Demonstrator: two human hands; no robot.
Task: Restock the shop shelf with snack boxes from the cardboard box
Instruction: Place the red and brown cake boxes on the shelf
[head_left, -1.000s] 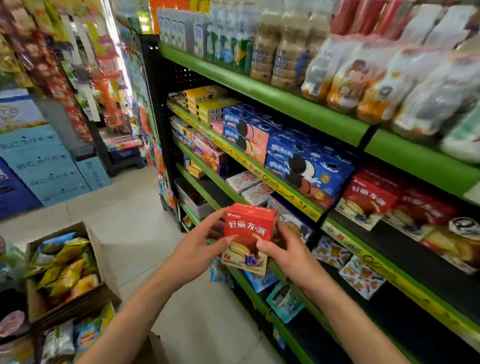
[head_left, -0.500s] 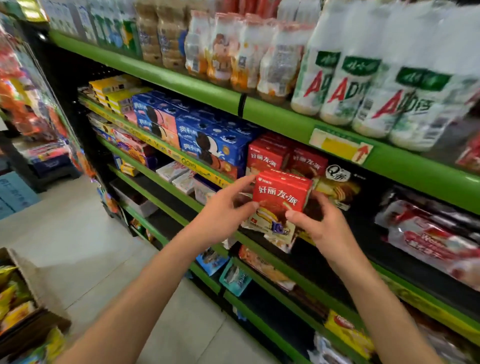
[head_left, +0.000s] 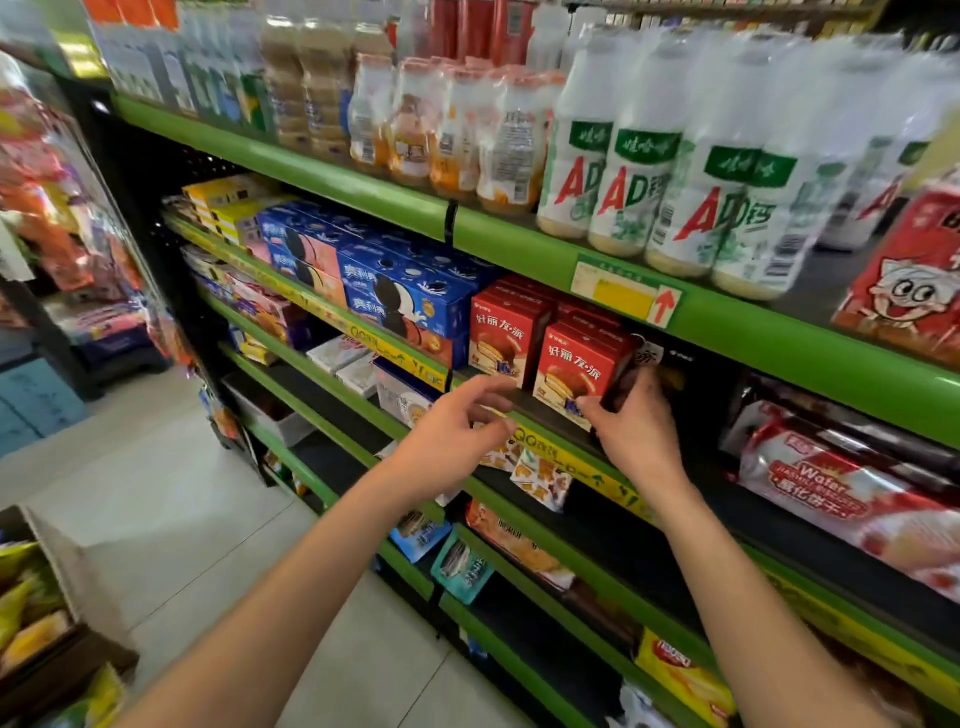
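I see the red snack box (head_left: 574, 373) standing upright on the green shelf (head_left: 524, 421), long axis vertical, printed face turned out to the aisle — a matching red box (head_left: 504, 338) just left of it, blue biscuit cartons (head_left: 410, 301) further left. My right hand (head_left: 636, 421) pinches the box's lower right corner; a dark packet (head_left: 649, 358) crowds that side. My left hand (head_left: 457, 431) hovers below-left, fingers loosely spread, holding nothing

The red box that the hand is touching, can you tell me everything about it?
The red box looks like cardboard, with white writing and a picture of a chocolate pie. It stands upright at the shelf front edge, beside another red box on its left. The right hand grips its lower right corner. The left hand hovers nearby, not touching.
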